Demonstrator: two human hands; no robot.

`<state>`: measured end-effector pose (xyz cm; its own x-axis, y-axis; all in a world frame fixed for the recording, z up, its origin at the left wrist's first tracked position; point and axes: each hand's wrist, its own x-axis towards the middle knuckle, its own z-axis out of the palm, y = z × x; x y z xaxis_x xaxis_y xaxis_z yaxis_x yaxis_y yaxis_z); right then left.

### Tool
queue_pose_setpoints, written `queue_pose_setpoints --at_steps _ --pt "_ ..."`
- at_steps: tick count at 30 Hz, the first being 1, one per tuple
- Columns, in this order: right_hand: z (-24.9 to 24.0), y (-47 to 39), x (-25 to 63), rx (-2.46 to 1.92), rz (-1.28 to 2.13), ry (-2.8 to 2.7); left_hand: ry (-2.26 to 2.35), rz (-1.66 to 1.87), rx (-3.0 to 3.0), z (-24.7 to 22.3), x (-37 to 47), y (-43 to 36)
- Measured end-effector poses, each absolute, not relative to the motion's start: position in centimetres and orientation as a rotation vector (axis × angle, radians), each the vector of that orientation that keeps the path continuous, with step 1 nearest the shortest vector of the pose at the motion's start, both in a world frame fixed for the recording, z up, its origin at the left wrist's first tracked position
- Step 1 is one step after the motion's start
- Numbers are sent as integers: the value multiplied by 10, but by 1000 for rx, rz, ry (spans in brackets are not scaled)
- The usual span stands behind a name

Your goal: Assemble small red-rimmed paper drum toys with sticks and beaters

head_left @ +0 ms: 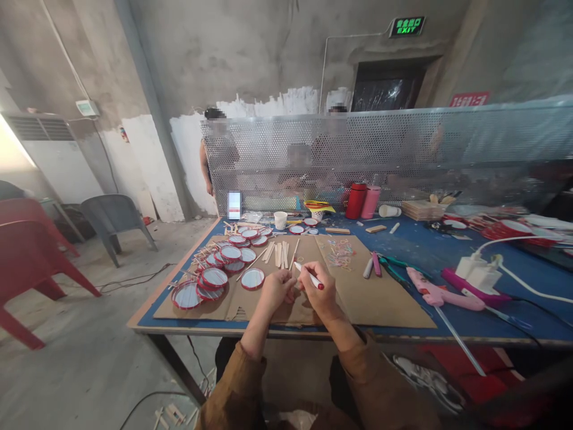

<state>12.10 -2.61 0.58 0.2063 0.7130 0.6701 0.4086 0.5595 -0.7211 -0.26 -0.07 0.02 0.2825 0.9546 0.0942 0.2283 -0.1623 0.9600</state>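
A white marker pen with a red end (317, 280) is in my right hand (321, 291), whose fingers are closed around it. The pen's tip points up and left toward a thin wooden stick (295, 254). My left hand (278, 291) is pinched at the lower end of that stick, and the fingertips partly hide it. Just beyond my hands, several flat wooden sticks (282, 255) lie on a cardboard sheet (376, 298). To the left is a round red-rimmed disc (253, 278), near a pile of similar discs (215, 276) with sticks.
Small coloured rubber bands (340, 253) lie right of the sticks. Further right are pliers (396, 272), a pink glue gun (436, 291) and a power strip with chargers (477, 278). A paper cup (280, 220) and red bottle (356, 201) stand before a perforated metal screen (385, 143); people are behind it.
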Motion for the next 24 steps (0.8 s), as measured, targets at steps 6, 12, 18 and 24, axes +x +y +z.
queue_pose_setpoints --at_steps 6,12,18,24 --pt "0 -22 125 -1115 260 -1302 1098 966 1591 -2 -3 0" --pt "3 -17 128 -989 404 -1219 1084 965 1597 -2 -3 0" --pt "4 -22 126 -1000 322 -1242 1072 973 1584 -1 -3 -1" --pt "4 -30 123 -1051 237 -1384 1073 993 1566 -3 -3 0"
